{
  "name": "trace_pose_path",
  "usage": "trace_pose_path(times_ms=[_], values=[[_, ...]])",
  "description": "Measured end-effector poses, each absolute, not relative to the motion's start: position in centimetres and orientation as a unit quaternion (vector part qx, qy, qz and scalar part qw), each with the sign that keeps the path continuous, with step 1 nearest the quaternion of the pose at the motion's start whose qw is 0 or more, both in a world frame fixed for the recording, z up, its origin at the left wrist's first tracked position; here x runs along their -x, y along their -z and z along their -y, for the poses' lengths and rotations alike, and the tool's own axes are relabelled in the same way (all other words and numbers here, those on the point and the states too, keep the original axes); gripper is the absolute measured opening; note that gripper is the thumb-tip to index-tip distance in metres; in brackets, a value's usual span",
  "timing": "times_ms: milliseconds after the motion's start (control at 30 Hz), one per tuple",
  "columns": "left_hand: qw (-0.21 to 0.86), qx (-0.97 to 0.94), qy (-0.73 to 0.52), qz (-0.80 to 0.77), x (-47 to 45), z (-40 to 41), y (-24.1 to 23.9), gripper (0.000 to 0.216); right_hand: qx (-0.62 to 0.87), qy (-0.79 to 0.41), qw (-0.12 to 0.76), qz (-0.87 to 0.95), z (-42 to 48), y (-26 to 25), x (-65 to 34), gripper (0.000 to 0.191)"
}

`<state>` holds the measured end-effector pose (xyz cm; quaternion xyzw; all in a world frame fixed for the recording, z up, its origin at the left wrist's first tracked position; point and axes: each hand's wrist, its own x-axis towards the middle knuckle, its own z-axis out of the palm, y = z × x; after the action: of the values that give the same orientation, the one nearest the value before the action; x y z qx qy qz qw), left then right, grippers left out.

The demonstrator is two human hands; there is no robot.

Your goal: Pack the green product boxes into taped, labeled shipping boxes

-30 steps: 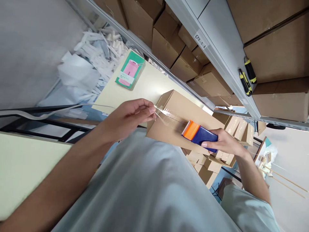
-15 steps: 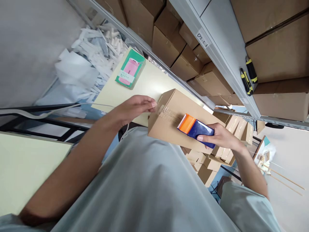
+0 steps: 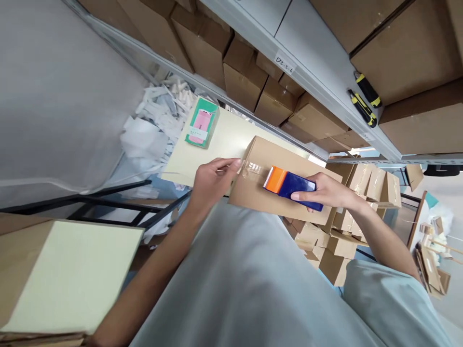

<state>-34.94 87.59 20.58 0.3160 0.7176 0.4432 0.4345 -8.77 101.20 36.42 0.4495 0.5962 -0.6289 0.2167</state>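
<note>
A closed cardboard box [image 3: 307,164] lies in front of me, with a strip of clear packing tape [image 3: 253,168] across its top near the left end. My right hand [image 3: 325,190] grips a blue tape dispenser [image 3: 298,188] over the box. The dispenser's orange toothed end [image 3: 275,180] points left, towards the strip. At the left end of the box, my left hand [image 3: 215,178] has its thumb and forefinger pressed together beside the tape. Whatever may be between those fingertips is too small to make out.
On the pale tabletop [image 3: 177,161] lies a green box with a pink item [image 3: 202,123]. Shelves of cardboard boxes [image 3: 246,72] run along the far side, with two yellow-black utility knives [image 3: 362,108] on one. White scraps [image 3: 144,135] are piled at left, and flattened cartons [image 3: 361,193] stand at right.
The view has shifted. My left hand's fingers have drawn closer together at the box end. My right hand still grips the dispenser, which has moved slightly left along the box.
</note>
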Motion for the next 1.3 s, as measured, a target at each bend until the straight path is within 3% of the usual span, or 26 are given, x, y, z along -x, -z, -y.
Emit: trace_pose_path(times_ms=[200, 733, 1000, 1300], values=[[0.29, -0.391, -0.433, -0.759, 32.2, -88.7, -21.9, 0.033, -0.418, 0.633, 0.175, -0.628, -101.1, -35.1, 8.5, 0.06], [0.272, -0.401, -0.445, -0.753, 33.0, -89.4, -19.5, 0.041, -0.4, 0.654, 0.177, -0.617, -101.6, -36.2, 6.0, 0.056], [0.253, -0.413, -0.423, -0.766, 32.9, -89.1, -19.6, 0.043, -0.443, 0.585, 0.236, -0.638, -101.1, -39.1, -2.1, 0.065], [0.222, -0.397, -0.426, -0.782, 33.3, -89.7, -18.8, 0.047, -0.56, 0.538, 0.265, -0.572, -100.1, -42.0, -13.1, 0.057]])
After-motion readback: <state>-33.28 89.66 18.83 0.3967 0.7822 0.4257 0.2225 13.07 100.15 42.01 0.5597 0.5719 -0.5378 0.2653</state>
